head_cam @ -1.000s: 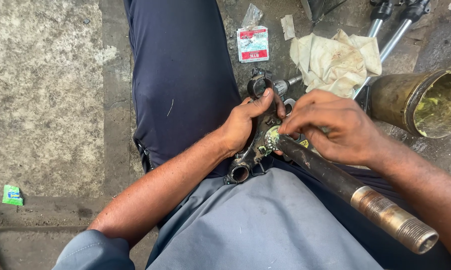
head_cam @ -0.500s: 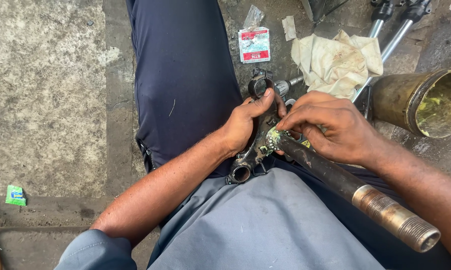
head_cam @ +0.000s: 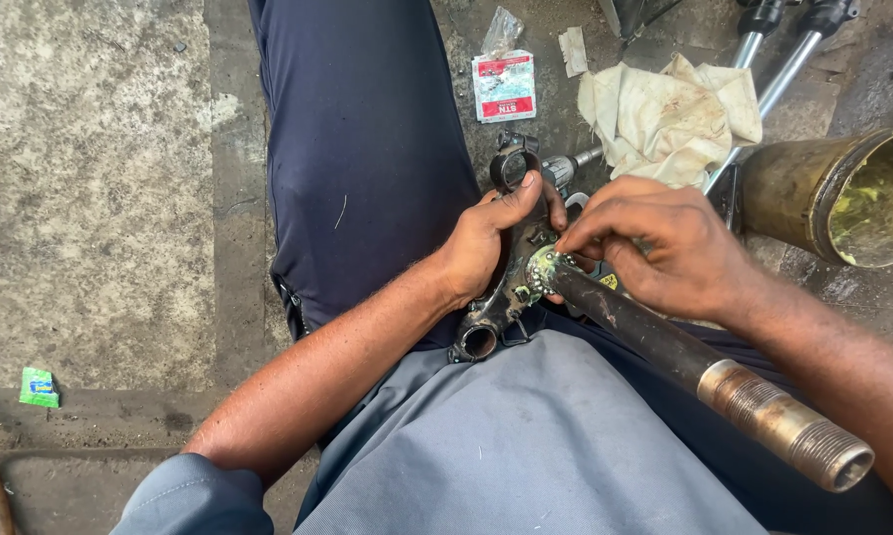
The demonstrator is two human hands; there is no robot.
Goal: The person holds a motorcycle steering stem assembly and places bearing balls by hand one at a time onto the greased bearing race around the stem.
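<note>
Steering stem (head_cam: 654,342) lies across our lap. Left hand (head_cam: 486,243) grips dark yoke (head_cam: 501,297); right hand (head_cam: 664,248) fingers pinch greased bearing race (head_cam: 542,267). Seating looks unfinished; grease can (head_cam: 842,193) waits nearby.

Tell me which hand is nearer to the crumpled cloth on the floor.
The right hand. It works at the greasy end of the dark tube, just below the cloth. The left hand grips the metal bracket farther to the left.
</note>
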